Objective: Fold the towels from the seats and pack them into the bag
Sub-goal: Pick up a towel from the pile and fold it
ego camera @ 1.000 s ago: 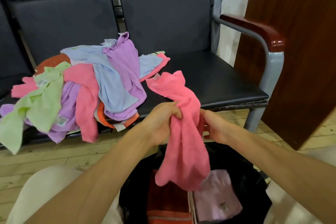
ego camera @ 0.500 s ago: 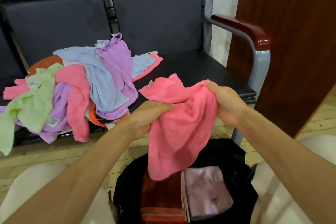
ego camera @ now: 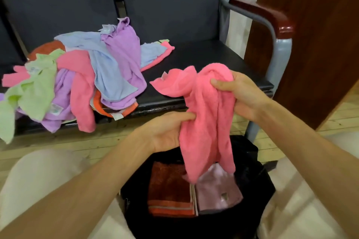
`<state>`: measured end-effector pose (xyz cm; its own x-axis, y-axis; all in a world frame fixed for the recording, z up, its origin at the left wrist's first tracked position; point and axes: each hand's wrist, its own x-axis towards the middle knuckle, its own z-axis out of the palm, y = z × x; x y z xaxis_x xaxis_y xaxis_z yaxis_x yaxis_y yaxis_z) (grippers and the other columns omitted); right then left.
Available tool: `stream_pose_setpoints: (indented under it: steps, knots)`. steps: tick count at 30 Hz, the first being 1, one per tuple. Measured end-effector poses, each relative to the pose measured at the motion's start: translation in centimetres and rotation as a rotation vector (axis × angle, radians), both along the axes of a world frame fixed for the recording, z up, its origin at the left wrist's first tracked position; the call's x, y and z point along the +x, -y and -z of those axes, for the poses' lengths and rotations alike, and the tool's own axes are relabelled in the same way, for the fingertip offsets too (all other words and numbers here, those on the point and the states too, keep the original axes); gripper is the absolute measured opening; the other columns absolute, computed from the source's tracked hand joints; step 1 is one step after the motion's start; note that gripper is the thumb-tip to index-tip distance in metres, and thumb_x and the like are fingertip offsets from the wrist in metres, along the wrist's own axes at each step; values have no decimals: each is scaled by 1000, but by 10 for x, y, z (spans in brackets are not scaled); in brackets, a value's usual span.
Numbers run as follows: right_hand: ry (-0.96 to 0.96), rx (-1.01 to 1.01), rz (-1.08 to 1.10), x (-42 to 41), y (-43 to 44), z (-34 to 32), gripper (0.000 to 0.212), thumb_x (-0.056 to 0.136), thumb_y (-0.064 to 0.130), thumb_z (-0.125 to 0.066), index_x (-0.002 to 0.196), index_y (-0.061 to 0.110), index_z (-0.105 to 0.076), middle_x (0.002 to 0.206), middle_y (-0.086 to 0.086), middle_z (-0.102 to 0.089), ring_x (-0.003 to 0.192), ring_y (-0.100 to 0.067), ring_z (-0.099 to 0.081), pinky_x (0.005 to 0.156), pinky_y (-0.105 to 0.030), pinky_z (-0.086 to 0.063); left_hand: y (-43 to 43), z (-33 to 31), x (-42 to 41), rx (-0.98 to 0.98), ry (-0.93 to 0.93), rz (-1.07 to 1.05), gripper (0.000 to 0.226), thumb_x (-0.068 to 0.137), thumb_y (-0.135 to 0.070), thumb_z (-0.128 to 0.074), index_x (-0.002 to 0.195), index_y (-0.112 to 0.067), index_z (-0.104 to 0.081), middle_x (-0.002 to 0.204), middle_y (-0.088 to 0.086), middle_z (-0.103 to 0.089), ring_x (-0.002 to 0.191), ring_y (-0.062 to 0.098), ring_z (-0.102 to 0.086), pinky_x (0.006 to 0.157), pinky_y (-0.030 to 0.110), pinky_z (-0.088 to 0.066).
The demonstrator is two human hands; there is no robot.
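Observation:
A pink towel [ego camera: 206, 122] hangs crumpled between my hands above the black bag [ego camera: 250, 163]. My right hand [ego camera: 240, 93] grips its bunched top edge, thumb over the cloth. My left hand [ego camera: 167, 132] pinches the towel lower on its left side. One corner with a white tag sticks out to the left. Inside the bag lie a folded rust-red towel [ego camera: 169, 190] and a folded pale pink towel [ego camera: 217, 194]. A heap of unfolded towels [ego camera: 81, 83], purple, blue, green, pink and orange, lies on the dark seats [ego camera: 204, 56].
The seat's grey metal frame with a red-brown armrest [ego camera: 272, 17] rises at the right, beside a wooden panel [ego camera: 318, 44]. Pale wooden floor [ego camera: 58, 141] runs under the seats. My knees in light trousers [ego camera: 38, 176] flank the bag.
My right hand has lifted the towel's top edge up and to the right. My left hand has slid lower along the towel, and the cloth now hangs longer over the bag.

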<state>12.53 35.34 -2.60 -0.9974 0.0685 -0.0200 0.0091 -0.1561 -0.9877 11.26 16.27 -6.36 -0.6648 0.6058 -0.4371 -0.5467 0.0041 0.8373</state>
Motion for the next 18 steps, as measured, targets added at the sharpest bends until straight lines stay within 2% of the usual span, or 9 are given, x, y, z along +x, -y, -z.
stream_pose_setpoints:
  steps: [3, 5, 6, 8, 10, 12, 14, 16, 18]
  knots:
    - [28, 63, -13, 4, 1, -3, 21, 87, 5, -64, 106, 12, -70, 103, -6, -73, 96, -22, -69, 84, -37, -57, 7, -16, -1, 73, -103, 10, 23, 97, -10, -46, 105, -6, -67, 87, 5, -71, 75, 15, -68, 66, 27, -56]
    - [85, -20, -58, 8, -1, -9, 16, 81, 6, -66, 93, 12, -73, 87, -4, -74, 81, -17, -70, 72, -30, -58, 15, -31, 0, 121, -175, -3, 27, 95, -8, -46, 84, -11, -72, 71, 1, -69, 62, 11, -65, 56, 24, -53]
    - [98, -92, -76, 10, -2, -13, 13, 75, 8, -66, 83, 13, -75, 78, -1, -73, 71, -14, -69, 64, -25, -56, 20, -38, -1, 161, -205, -13, 26, 92, -9, -50, 80, -12, -73, 70, 0, -68, 61, 10, -64, 56, 25, -53]
    - [63, -223, -63, 15, -4, -19, 12, 69, 11, -65, 70, 16, -76, 68, 2, -69, 60, -10, -64, 56, -22, -54, 27, -51, 1, 262, -239, -45, 13, 86, -13, -60, 91, -9, -71, 82, 3, -69, 73, 14, -66, 66, 29, -56]
    - [-4, -338, -54, 19, -4, -24, 14, 70, 12, -64, 72, 16, -77, 69, 2, -69, 59, -9, -64, 54, -22, -54, 31, -59, 2, 328, -236, -96, 22, 82, -17, -63, 101, -5, -67, 93, 6, -69, 83, 17, -66, 75, 32, -56]
    - [-30, -386, -65, 21, -1, -27, 15, 73, 13, -64, 75, 16, -79, 72, 2, -70, 61, -10, -66, 57, -23, -56, 32, -61, 2, 330, -224, -162, 24, 82, -19, -60, 101, -5, -67, 92, 5, -69, 81, 16, -66, 74, 31, -56]
    - [11, -255, -13, 18, 0, -24, 14, 80, 12, -65, 89, 14, -76, 78, 1, -72, 69, -12, -68, 62, -26, -58, 33, -60, -2, 277, -200, -263, 24, 89, -17, -56, 107, -6, -66, 93, 5, -69, 82, 15, -66, 76, 31, -55]
    - [48, 99, 154, 13, -3, -18, 13, 89, 14, -64, 100, 16, -72, 88, 2, -72, 82, -14, -69, 70, -31, -57, 36, -53, -10, 178, -147, -409, 26, 96, -15, -52, 117, -5, -63, 99, 6, -69, 85, 16, -65, 78, 32, -53]
    - [28, 425, 271, 9, -6, -14, 13, 95, 24, -60, 97, 25, -73, 96, 2, -70, 92, -18, -66, 83, -39, -55, 40, -47, -19, 101, -94, -531, 30, 96, -14, -52, 123, -4, -60, 111, 9, -68, 93, 18, -65, 82, 33, -53]
